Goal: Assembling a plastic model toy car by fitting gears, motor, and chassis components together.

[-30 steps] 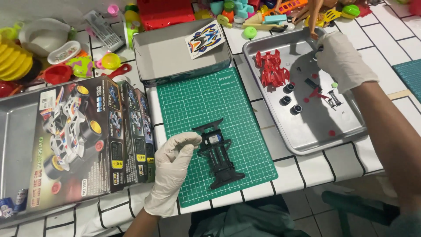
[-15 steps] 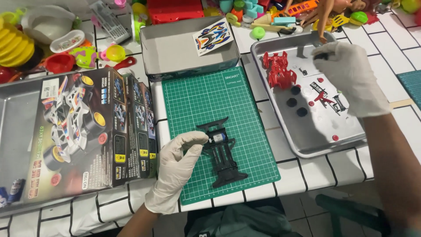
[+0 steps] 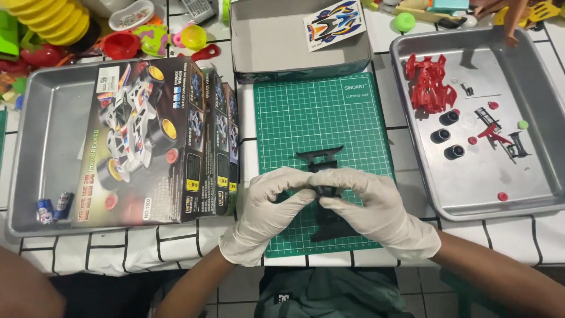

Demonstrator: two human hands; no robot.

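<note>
A: Where's the black chassis (image 3: 322,194)?

B: Low on the green mat (image 3: 321,123), about at its 6 o'clock. Both gloved hands meet over the middle of it.

A: What are the hands doing?

B: The left hand (image 3: 266,209) comes in from 7 o'clock with its grip closed on the chassis's left side. The right hand (image 3: 376,207) comes in from 5 o'clock, fingers pinched shut on its right side. The chassis's front end sticks out at 12 o'clock, its tail at 6.

A: And around the mat?

B: At 9 o'clock, a kit box (image 3: 147,138) lies in a metal tray (image 3: 47,129), with two small batteries (image 3: 54,207) at the tray's lower left. At 12 o'clock sits an open grey box (image 3: 276,35) holding a sticker sheet (image 3: 333,23). At 3 o'clock, a second tray (image 3: 529,70) carries a red car body (image 3: 431,82), three black wheels (image 3: 446,134) and small loose parts. All of it rests on a white tiled table (image 3: 118,253).
</note>
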